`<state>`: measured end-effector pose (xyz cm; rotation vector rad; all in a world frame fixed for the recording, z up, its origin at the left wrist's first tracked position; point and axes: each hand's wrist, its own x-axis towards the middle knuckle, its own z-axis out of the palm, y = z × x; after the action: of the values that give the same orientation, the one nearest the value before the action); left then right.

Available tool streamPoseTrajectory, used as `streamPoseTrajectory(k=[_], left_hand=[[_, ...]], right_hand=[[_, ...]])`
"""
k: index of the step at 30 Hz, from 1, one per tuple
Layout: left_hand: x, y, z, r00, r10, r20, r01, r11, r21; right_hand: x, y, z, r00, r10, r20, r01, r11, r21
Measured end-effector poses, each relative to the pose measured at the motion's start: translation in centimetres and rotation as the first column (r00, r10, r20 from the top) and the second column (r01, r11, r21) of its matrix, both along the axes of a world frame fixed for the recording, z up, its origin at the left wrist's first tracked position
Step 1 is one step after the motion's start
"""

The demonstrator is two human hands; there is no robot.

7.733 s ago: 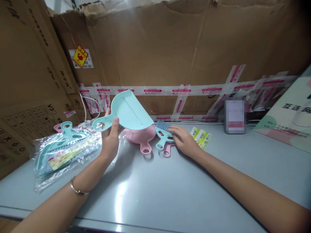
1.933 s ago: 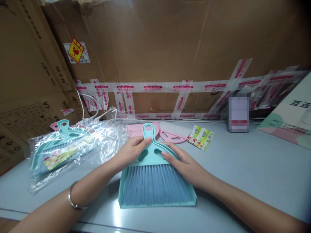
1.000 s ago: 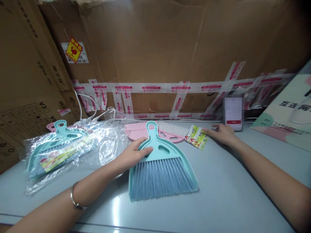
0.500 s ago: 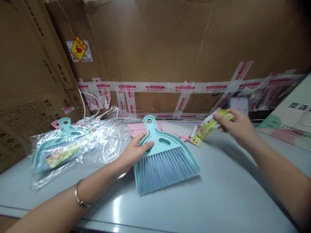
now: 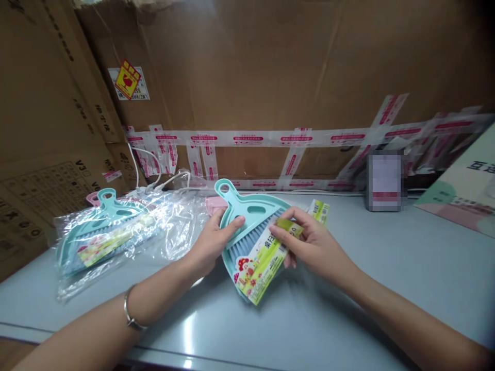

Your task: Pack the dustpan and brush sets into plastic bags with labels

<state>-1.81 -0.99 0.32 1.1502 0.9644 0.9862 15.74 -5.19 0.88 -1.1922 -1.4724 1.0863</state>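
My left hand grips the left edge of a mint-green dustpan, thumb on its face. A brush with blue-grey bristles lies nested in the pan. Between the thumb and fingers of my right hand is a printed cardboard label, yellow-green with red mushrooms. The label lies across the front of the brush and hides much of its bristles. Part of it sticks out behind my right hand. Behind the dustpan, a pink dustpan is mostly hidden.
On the left, another mint dustpan set with a label sits in a clear plastic bag. A phone stands at the back right. Large cardboard boxes wall off the grey table. White cables run behind the bag.
My right hand has brought the label leftward and toward me, from beside the phone onto the front of the brush. The dustpan has tilted slightly in my left hand.
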Motion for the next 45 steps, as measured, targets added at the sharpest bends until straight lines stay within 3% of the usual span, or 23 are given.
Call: streamPoseTrajectory(k=[5,14,16,18,19,20,22,23,24,26,29,31,32,34,35,37,39,41,45], left_hand=[[0.2,-0.3,0.1,0.999,-0.052,0.004,0.052,0.998,0.042],[0.2,-0.7,0.0,0.99,-0.132,-0.052,0.136,0.987,0.081],[0.1,-0.6,0.0,0.994,-0.096,-0.044,0.099,0.991,0.087],[0.0,-0.4,0.1,0.999,-0.039,-0.019,0.041,0.995,0.093],[0.0,-0.4,0.1,1.0,-0.009,0.0,0.009,0.995,0.101],[0.0,-0.4,0.1,1.0,0.019,0.021,-0.021,0.993,0.113],[0.2,-0.4,0.0,0.997,0.049,0.058,-0.057,0.987,0.148],[0.3,-0.5,-0.1,0.997,0.041,0.064,-0.051,0.985,0.163],[0.5,-0.6,-0.2,0.998,0.019,0.054,-0.028,0.984,0.174],[0.5,-0.6,-0.3,0.999,-0.05,-0.011,0.051,0.98,0.193],[-0.3,0.3,0.0,0.967,-0.092,-0.236,0.159,0.947,0.28],[-1.7,1.3,0.5,0.878,0.054,-0.475,0.167,0.897,0.41],[-2.5,2.0,0.8,0.78,0.196,-0.594,0.163,0.853,0.496],[-4.4,3.2,1.2,0.477,0.486,-0.732,0.212,0.745,0.633],[-5.2,3.7,1.3,0.306,0.572,-0.761,0.253,0.722,0.644],[-6.4,4.5,1.2,0.009,0.622,-0.783,0.305,0.744,0.594],[-7.1,5.0,0.9,-0.19,0.561,-0.806,0.31,0.813,0.493],[-7.3,5.3,0.6,-0.291,0.47,-0.834,0.288,0.874,0.392],[-7.4,5.7,0.7,-0.344,0.382,-0.858,0.258,0.917,0.305]], right_hand=[[0.7,0.6,-0.5,0.983,-0.181,0.022,0.176,0.975,0.136],[0.8,1.0,-1.3,0.98,-0.196,0.044,0.187,0.97,0.154],[0.9,0.9,-1.0,0.953,-0.298,-0.061,0.304,0.918,0.254],[0.9,0.7,-0.5,0.862,-0.434,-0.263,0.501,0.809,0.307],[0.8,0.6,-0.3,0.804,-0.474,-0.358,0.576,0.771,0.271],[0.7,0.5,-0.1,0.763,-0.485,-0.427,0.602,0.774,0.196],[0.3,0.4,-0.1,0.771,-0.397,-0.498,0.452,0.892,-0.012],[0.1,0.3,-0.2,0.796,-0.315,-0.517,0.297,0.947,-0.119],[-0.2,0.3,-0.5,0.809,-0.24,-0.537,0.144,0.966,-0.215],[-0.6,0.3,-1.1,0.798,-0.174,-0.577,-0.039,0.94,-0.338],[-0.7,0.5,-1.7,0.75,-0.266,-0.606,0.04,0.932,-0.359],[-0.3,0.8,-1.7,0.717,-0.338,-0.61,0.151,0.929,-0.337],[0.0,0.9,-1.6,0.701,-0.373,-0.608,0.199,0.921,-0.336],[0.6,1.2,-1.5,0.674,-0.424,-0.605,0.259,0.903,-0.344],[0.8,1.4,-1.4,0.665,-0.435,-0.607,0.273,0.898,-0.345],[1.2,1.5,-1.4,0.657,-0.44,-0.612,0.277,0.896,-0.347],[1.2,1.6,-1.5,0.655,-0.447,-0.609,0.274,0.892,-0.359],[1.1,1.6,-1.6,0.653,-0.467,-0.595,0.279,0.88,-0.384],[0.8,1.5,-1.7,0.643,-0.482,-0.594,0.268,0.869,-0.416]])
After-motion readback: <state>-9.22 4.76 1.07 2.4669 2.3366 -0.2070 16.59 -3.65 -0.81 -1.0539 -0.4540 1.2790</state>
